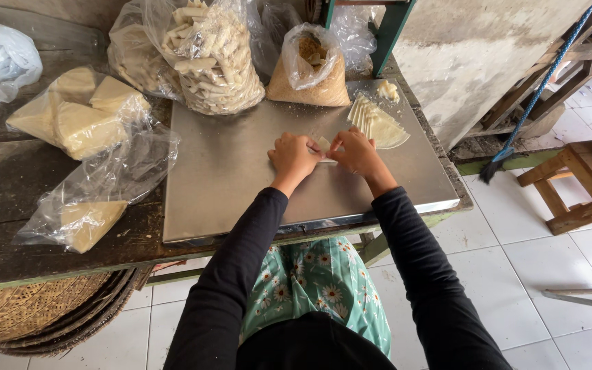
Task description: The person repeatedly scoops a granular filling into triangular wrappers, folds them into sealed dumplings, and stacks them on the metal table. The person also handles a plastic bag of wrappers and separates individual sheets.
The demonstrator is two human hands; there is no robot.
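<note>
My left hand [292, 156] and my right hand [355, 152] rest side by side on a steel sheet [234, 178], fingers pinched on one small pale wrapper piece [323, 143] between them. Just right of my right hand lies a fanned stack of pale triangular wrappers [378, 122]. A small lump of filling [387, 90] sits behind that stack. At the sheet's far edge stand a clear bag of rolled pale sticks [214, 58] and a bag of brown crumbs [308, 77].
Plastic bags of pale wrapper stacks [80, 109] lie left on the dark wooden table [8, 205]. Woven trays [42, 312] sit under it. A wooden stool [577, 185] and a broom [498, 164] stand right on the white tiled floor.
</note>
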